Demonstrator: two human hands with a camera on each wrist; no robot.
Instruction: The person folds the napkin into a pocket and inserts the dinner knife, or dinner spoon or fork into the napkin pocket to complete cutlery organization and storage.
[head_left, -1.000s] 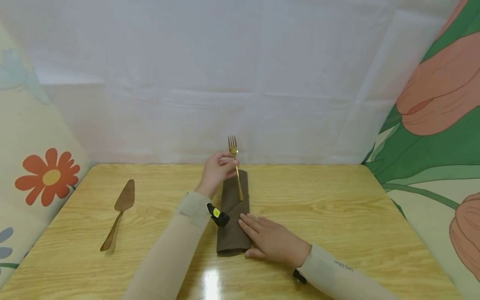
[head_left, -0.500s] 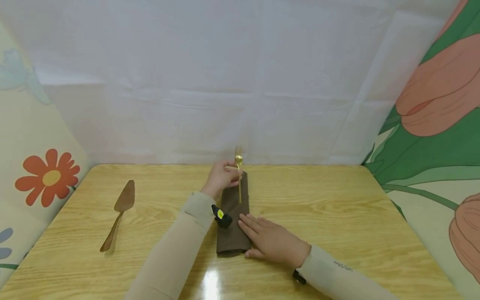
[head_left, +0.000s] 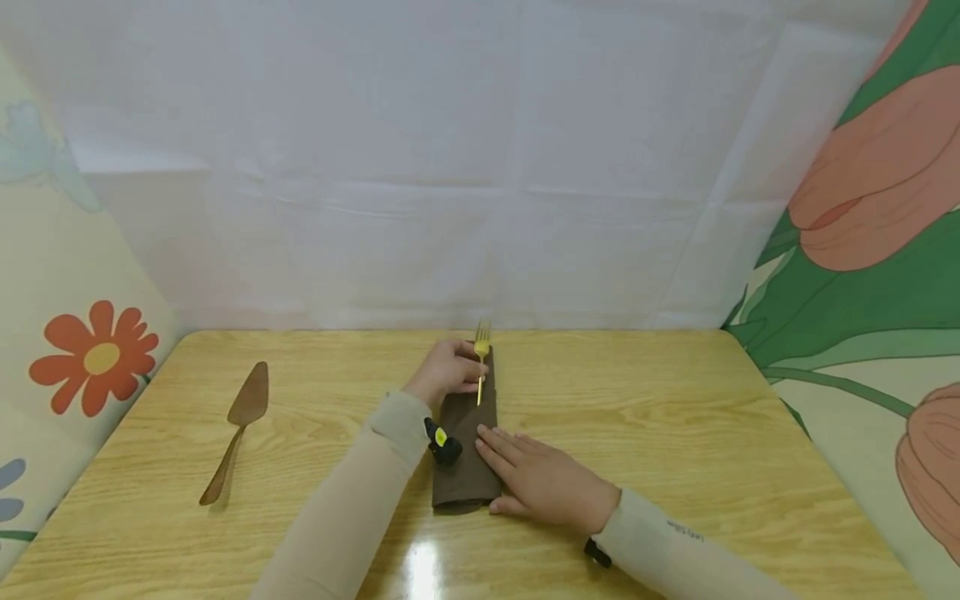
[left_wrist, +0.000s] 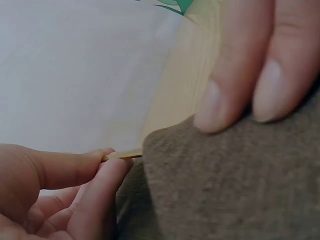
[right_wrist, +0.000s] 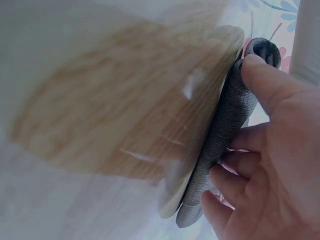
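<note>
A golden fork [head_left: 482, 346] is pinched between thumb and finger of my left hand [head_left: 450, 371], its tines toward the back wall. The handle runs down over a folded brown napkin [head_left: 461, 479]. In the left wrist view, the thin golden handle [left_wrist: 126, 155] goes in behind the edge of the napkin's upper fold [left_wrist: 215, 180]. My right hand [head_left: 551, 479] rests on the napkin's right side, fingers extended and thumb near its front corner. Along the napkin's rolled side [right_wrist: 215, 135] lie the right fingers in the right wrist view.
A copper-coloured cake server [head_left: 251, 396] lies on the left of the wooden table [head_left: 637, 400], blade toward the back. Behind the table hangs a white cloth [head_left: 480, 167]. Flower-patterned panels [head_left: 101, 358] stand at both sides.
My left hand has moved toward me with the fork, and the handle has gone further into the napkin's fold. The fork has straightened and sits lower. My right hand has stayed put.
</note>
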